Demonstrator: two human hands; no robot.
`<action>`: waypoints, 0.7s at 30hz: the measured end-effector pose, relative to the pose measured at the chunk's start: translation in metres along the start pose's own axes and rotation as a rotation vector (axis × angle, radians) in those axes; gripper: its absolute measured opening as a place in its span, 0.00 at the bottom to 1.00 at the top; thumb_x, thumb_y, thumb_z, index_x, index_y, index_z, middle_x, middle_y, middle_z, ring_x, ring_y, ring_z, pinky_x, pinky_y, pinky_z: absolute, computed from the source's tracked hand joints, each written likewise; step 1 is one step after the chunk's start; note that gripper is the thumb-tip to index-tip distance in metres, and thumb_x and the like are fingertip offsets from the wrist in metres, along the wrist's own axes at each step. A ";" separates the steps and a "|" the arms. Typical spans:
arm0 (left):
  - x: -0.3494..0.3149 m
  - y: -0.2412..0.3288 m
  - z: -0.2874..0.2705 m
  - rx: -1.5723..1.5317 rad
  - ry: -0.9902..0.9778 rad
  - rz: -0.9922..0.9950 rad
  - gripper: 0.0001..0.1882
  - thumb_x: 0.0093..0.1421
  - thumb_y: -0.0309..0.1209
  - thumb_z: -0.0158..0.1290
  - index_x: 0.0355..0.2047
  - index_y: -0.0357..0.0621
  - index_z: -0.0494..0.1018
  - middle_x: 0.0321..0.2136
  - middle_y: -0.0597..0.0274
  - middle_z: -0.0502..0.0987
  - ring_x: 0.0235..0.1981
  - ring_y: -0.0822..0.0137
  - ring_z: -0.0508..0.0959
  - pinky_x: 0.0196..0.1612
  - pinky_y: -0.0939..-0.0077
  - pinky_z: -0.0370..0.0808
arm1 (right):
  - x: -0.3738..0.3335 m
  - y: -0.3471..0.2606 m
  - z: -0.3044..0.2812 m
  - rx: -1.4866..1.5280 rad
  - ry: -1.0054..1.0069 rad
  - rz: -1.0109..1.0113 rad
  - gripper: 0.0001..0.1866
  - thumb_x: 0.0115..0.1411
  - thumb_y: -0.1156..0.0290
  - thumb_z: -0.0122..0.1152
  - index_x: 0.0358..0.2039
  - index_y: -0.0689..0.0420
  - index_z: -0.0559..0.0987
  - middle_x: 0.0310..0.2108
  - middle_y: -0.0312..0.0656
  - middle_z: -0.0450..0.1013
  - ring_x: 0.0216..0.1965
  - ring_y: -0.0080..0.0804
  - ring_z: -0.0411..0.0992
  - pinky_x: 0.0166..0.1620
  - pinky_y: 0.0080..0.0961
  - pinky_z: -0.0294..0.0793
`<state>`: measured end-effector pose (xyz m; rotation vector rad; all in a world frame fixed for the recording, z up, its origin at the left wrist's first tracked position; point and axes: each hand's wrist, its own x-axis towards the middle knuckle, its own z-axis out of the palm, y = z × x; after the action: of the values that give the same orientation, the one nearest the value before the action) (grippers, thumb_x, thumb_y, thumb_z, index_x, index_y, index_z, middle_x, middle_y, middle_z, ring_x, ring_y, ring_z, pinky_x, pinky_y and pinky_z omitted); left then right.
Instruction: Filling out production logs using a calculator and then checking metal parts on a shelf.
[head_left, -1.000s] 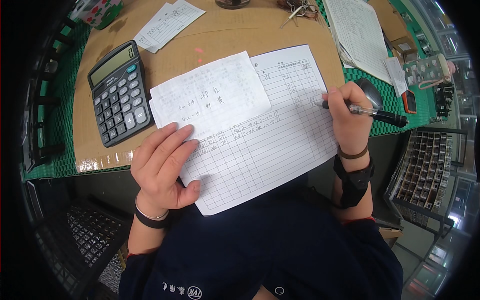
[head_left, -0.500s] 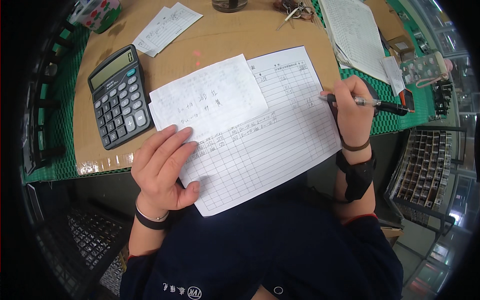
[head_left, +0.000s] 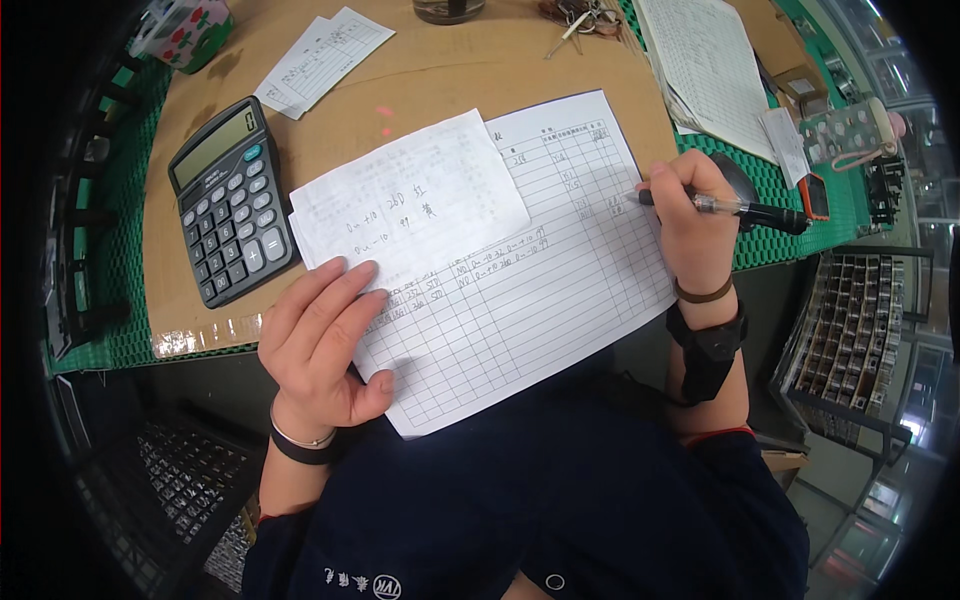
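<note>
My left hand (head_left: 323, 335) lies flat with fingers spread on the lower left of a ruled white form sheet (head_left: 520, 290), pinning it to the brown board (head_left: 450, 90). A smaller handwritten note (head_left: 410, 200) lies on top of the form, just above my fingers. My right hand (head_left: 690, 215) grips a black pen (head_left: 745, 208), its tip touching the form near the sheet's upper right columns. A brown band and a black wrist strap sit on my right wrist.
A dark desk calculator (head_left: 228, 200) rests left of the papers. A second slip (head_left: 322, 60) lies at the back left, a paper stack (head_left: 705, 60) and keys (head_left: 580, 15) at the back right. Green mesh matting (head_left: 120, 200) edges the board; a parts rack (head_left: 850, 320) stands at right.
My right hand with the pen has shifted up and left along the form's right columns. My left hand stays flat on the paper.
</note>
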<state>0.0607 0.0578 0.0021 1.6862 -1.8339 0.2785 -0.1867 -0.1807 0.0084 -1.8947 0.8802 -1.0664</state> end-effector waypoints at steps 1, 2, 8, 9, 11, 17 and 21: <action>0.000 0.000 0.000 0.000 -0.001 0.000 0.25 0.55 0.50 0.49 0.34 0.39 0.81 0.38 0.54 0.82 0.43 0.51 0.80 0.42 0.65 0.76 | 0.000 -0.001 0.000 0.017 0.009 0.012 0.15 0.60 0.78 0.62 0.18 0.59 0.68 0.15 0.27 0.61 0.20 0.12 0.56 0.23 0.17 0.56; 0.000 0.000 0.000 0.001 -0.002 0.001 0.25 0.55 0.50 0.49 0.34 0.39 0.81 0.38 0.54 0.82 0.43 0.51 0.80 0.42 0.65 0.76 | 0.000 -0.001 0.000 0.018 0.009 0.012 0.15 0.60 0.78 0.62 0.18 0.59 0.68 0.15 0.27 0.61 0.20 0.12 0.56 0.23 0.17 0.56; 0.000 0.000 0.000 -0.003 -0.003 0.001 0.26 0.55 0.50 0.49 0.34 0.39 0.81 0.39 0.53 0.82 0.43 0.51 0.80 0.42 0.65 0.76 | -0.001 -0.003 -0.002 -0.013 0.000 0.017 0.15 0.59 0.78 0.62 0.18 0.59 0.67 0.14 0.28 0.61 0.19 0.13 0.56 0.22 0.18 0.56; -0.001 0.000 0.000 -0.004 -0.002 -0.001 0.26 0.55 0.50 0.49 0.34 0.38 0.81 0.39 0.53 0.82 0.43 0.51 0.80 0.42 0.65 0.76 | -0.002 -0.002 -0.005 -0.032 -0.033 0.063 0.13 0.60 0.78 0.59 0.20 0.59 0.69 0.18 0.31 0.66 0.23 0.15 0.63 0.28 0.17 0.61; -0.001 0.000 0.000 -0.006 -0.001 0.000 0.26 0.56 0.50 0.48 0.34 0.38 0.81 0.39 0.53 0.82 0.43 0.51 0.80 0.42 0.65 0.76 | -0.002 -0.002 -0.008 -0.052 -0.066 0.109 0.11 0.62 0.78 0.56 0.21 0.60 0.70 0.22 0.34 0.70 0.27 0.17 0.70 0.33 0.16 0.67; 0.001 0.000 0.000 -0.013 -0.001 0.007 0.26 0.56 0.50 0.48 0.35 0.38 0.81 0.39 0.52 0.82 0.43 0.50 0.80 0.42 0.64 0.77 | 0.000 0.002 -0.001 -0.027 0.012 0.006 0.16 0.58 0.79 0.62 0.17 0.59 0.67 0.14 0.29 0.62 0.18 0.13 0.57 0.22 0.18 0.57; 0.000 0.000 0.000 -0.006 -0.007 0.007 0.26 0.56 0.51 0.48 0.35 0.38 0.81 0.39 0.52 0.82 0.43 0.50 0.80 0.43 0.65 0.77 | 0.000 -0.004 0.002 -0.013 0.035 0.019 0.15 0.58 0.79 0.62 0.18 0.59 0.67 0.14 0.30 0.63 0.19 0.14 0.57 0.22 0.18 0.57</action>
<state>0.0607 0.0579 0.0026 1.6792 -1.8441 0.2700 -0.1844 -0.1783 0.0111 -1.8803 0.9252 -1.0875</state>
